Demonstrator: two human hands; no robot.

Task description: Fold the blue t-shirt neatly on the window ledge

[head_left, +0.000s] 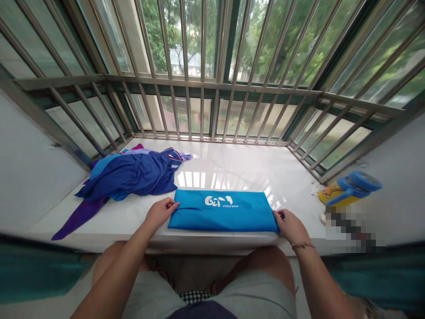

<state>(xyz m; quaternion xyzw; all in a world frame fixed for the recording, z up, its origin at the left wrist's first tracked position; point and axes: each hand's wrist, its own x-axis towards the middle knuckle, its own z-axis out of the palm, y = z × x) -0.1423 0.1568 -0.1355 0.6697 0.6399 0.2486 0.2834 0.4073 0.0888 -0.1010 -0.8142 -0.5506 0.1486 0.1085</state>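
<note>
A bright blue garment (222, 217), folded into a long flat rectangle, lies near the front edge of the white sill. White print with the word MARATHON shows on its upper face. My left hand (161, 212) pinches the garment's left end between thumb and fingers. At the opposite end, my right hand (289, 226) is closed on the right edge, with a thin bracelet at its wrist. Left of the folded piece, a heap of clothes (133, 175) in navy, light blue and purple lies loosely crumpled, with a purple part reaching toward the front edge.
A glossy white window sill (245, 164) spans the bay. Metal bars (202, 110) stand along its back and sides. To the right is a yellow bottle (345, 190) with a blue lid, beside a pixelated patch. Teal curtains (36, 270) hang at both lower sides.
</note>
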